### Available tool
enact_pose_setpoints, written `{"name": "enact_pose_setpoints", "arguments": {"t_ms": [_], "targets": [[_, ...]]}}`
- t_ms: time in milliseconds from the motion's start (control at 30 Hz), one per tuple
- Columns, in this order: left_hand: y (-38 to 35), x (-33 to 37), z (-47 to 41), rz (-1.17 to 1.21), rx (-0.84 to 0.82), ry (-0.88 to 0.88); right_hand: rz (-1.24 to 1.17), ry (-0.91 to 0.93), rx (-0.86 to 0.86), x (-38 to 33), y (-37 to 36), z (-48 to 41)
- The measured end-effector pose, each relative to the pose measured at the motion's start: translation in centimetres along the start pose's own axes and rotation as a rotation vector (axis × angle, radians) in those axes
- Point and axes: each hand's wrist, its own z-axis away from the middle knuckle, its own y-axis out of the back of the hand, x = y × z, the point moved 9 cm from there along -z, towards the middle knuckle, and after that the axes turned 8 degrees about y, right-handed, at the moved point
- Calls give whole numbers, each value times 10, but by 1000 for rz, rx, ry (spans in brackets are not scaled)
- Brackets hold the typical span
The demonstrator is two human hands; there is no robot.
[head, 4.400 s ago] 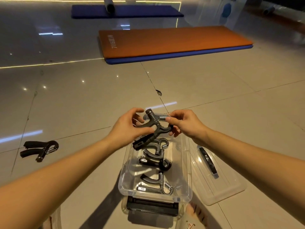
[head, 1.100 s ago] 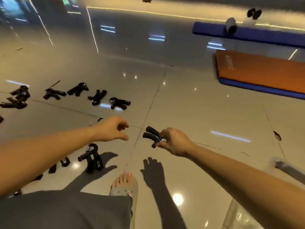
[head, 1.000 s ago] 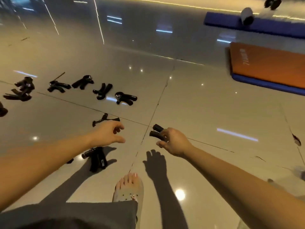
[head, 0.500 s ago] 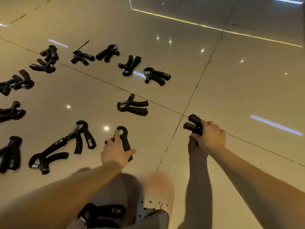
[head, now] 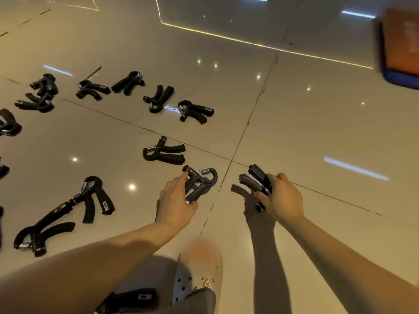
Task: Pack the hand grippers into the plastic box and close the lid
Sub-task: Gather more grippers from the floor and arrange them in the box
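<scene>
- The left hand has forefinger and thumb closed around a black hand gripper, low over the tiled floor; whether it touches the tiles I cannot tell
- The right hand, just beside it, is curled round a second gripper, whose handles point away from the person
- Other grippers lie scattered on the floor, to the left and further off
- A pale clog shows below the hands

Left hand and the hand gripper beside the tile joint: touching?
Touching. The head view shows the left hand with thumb and fingers curled round the handles of that hand gripper, no gap.
</scene>
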Motion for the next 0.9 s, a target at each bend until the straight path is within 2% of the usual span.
{"name": "enact_pose_setpoints", "arguments": {"t_ms": [267,500,700,900], "targets": [[50,193,30,169,-116,-355,31,-6,161,47,179,65],[46,358,109,82,-267,-687,43,-96,259,123,310,176],[0,449,191,1,-420,-885,58,-211,294,196,342,287],[-65,503,260,-53,-542,-957,-14,-311,296,268,325,360]]}}
